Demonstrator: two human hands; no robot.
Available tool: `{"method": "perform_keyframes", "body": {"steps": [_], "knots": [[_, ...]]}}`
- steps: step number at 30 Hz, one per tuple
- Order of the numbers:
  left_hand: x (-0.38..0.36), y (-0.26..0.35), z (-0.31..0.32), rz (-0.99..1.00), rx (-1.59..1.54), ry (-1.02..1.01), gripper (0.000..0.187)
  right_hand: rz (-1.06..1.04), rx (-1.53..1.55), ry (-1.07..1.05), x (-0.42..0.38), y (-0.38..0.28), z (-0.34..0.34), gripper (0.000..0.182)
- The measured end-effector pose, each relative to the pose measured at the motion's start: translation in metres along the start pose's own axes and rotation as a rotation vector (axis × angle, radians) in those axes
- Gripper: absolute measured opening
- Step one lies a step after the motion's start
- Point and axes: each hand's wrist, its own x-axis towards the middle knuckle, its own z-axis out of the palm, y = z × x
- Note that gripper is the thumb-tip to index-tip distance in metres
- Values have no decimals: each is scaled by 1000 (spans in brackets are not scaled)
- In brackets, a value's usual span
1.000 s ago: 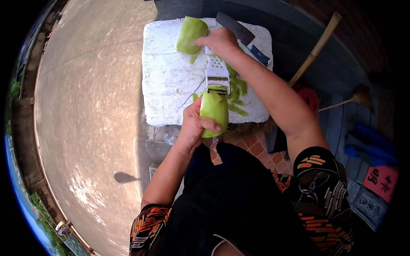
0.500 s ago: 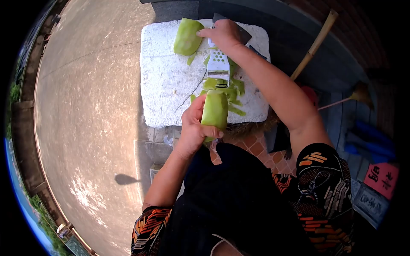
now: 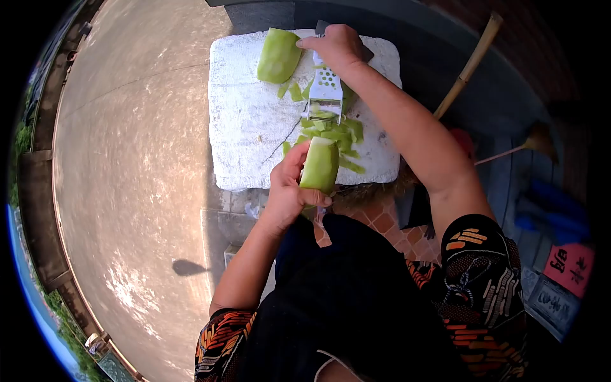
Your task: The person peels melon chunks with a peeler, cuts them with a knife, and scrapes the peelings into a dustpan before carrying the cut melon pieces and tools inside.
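A pale green piece of peeled gourd [image 3: 321, 167] is gripped by my left hand [image 3: 287, 190] at the near edge of a white foam block [image 3: 245, 121]. My right hand [image 3: 339, 48] is closed round the top end of a white grater-peeler [image 3: 326, 91], whose bladed end points toward me. Green peelings [image 3: 340, 135] lie in a pile under and around the blade. Another peeled gourd piece [image 3: 279, 56] rests on the block, left of my right hand. Under that hand is a dark flat object [image 3: 367, 53], partly covered.
A bamboo pole [image 3: 470, 67] leans at the right of the block. Further right are a blue cloth [image 3: 550, 213] and a pink sign [image 3: 568, 267] with black writing. Concrete ground [image 3: 140, 159] stretches along the left, and brown tiles [image 3: 382, 219] show below the block.
The grater-peeler has shifted slightly away from the gourd piece in my left hand. A fresh strip of peel lies near the far gourd piece. My left hand has barely moved.
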Motion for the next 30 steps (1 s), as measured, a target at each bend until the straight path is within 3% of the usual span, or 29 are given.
{"method": "perform_keyframes", "body": {"steps": [3, 7, 10, 13, 15, 21, 24, 27, 30], "knots": [[-5, -6, -9, -68, -127, 52, 87, 128, 306, -33, 6, 23, -18, 43], [2, -5, -5, -137, -270, 111, 80, 3, 121, -124, -40, -17, -11, 49], [-5, 0, 0, -101, -230, 47, 80, -101, 76, -107, -57, -28, 3, 49], [-16, 4, -6, -27, -207, -66, 81, -54, 107, 25, -23, 8, 4, 47], [-19, 4, -5, -75, -215, -50, 80, 81, 181, -21, -14, 17, -23, 45], [-5, -22, -17, -210, -425, 36, 70, 21, 139, -50, -43, -15, -19, 49], [-9, -15, -15, -135, -381, -108, 70, -44, 152, -133, -52, -14, 4, 48], [-5, -19, -23, -135, -338, -64, 71, 103, 217, -205, -42, 5, 5, 48], [-2, -18, -21, -152, -372, -72, 70, 110, 122, -222, -38, 9, 15, 48]]}}
